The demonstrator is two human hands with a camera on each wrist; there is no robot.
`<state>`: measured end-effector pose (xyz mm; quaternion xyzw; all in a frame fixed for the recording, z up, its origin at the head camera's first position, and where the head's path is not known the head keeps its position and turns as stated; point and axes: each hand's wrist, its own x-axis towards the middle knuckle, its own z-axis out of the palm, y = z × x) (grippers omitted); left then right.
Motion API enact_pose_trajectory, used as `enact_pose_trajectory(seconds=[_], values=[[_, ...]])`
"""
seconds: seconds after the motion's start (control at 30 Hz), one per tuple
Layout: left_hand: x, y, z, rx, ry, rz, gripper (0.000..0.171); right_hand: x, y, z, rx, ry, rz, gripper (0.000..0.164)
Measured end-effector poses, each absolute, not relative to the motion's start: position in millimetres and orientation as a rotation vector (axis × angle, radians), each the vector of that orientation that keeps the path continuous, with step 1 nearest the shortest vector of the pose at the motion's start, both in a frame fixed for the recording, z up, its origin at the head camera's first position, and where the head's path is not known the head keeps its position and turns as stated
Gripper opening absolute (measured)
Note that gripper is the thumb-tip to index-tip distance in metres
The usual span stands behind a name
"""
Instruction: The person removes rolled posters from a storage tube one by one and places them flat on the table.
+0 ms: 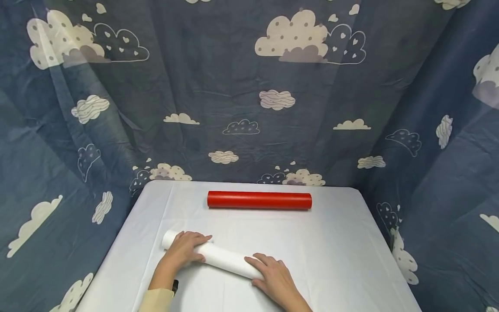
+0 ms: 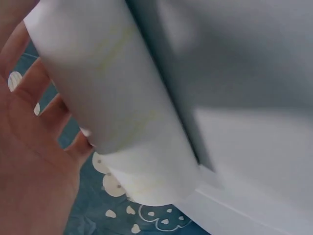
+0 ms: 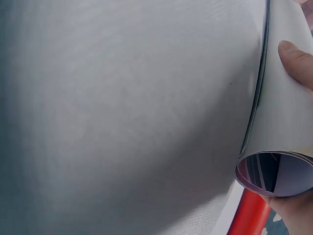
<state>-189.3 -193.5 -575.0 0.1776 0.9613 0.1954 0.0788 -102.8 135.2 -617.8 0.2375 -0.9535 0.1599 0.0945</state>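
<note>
A white paper roll [image 1: 228, 260] lies slantwise over the near part of the white table, its left end farther back. My left hand [image 1: 185, 249] holds it near that left end, thumb on the near side and fingers reaching over the far side. Around the right end, my right hand [image 1: 274, 279] grips the roll, with the thumb [image 3: 296, 61] pressed along its side in the right wrist view. That view also shows the roll's open end, hollow with a dark printed inner face. Faint yellowish marks show on the roll's white outside in the left wrist view.
Behind the hands, a red roll [image 1: 259, 200] lies crosswise near the back of the white-covered table [image 1: 335, 242]. Dark blue curtains [image 1: 218, 78] with cloud prints hang behind the table and along both sides.
</note>
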Motion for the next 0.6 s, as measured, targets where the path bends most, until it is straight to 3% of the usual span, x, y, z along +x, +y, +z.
enact_pose_trajectory(seconds=[0.6], values=[[-197,-175,-560,0.393,2.833,0.441,0.058,-114,145,-614,0.585,-2.761,0.286,0.074]])
